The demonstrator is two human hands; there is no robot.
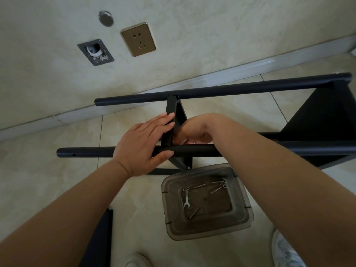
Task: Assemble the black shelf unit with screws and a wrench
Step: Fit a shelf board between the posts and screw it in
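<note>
The black shelf unit lies on its side on the tiled floor, with a far tube [221, 91] and a near tube [86, 152] running left to right. A black shelf panel [174, 110] stands between them. My left hand [142, 143] lies over the near tube, its straight fingers against the panel's left face and its thumb under the tube. My right hand [194, 130] is curled behind the panel's right side just above the near tube; what its fingers hold is hidden. A small silver wrench [186, 198] and several screws [216, 189] lie in a clear plastic tub [244, 209].
A second shelf panel [323, 112] is fixed at the unit's right end. Another black panel [100, 237] lies at the lower left. A wall with a socket [138, 39] and skirting runs behind. White shoes [287, 251] show at the bottom.
</note>
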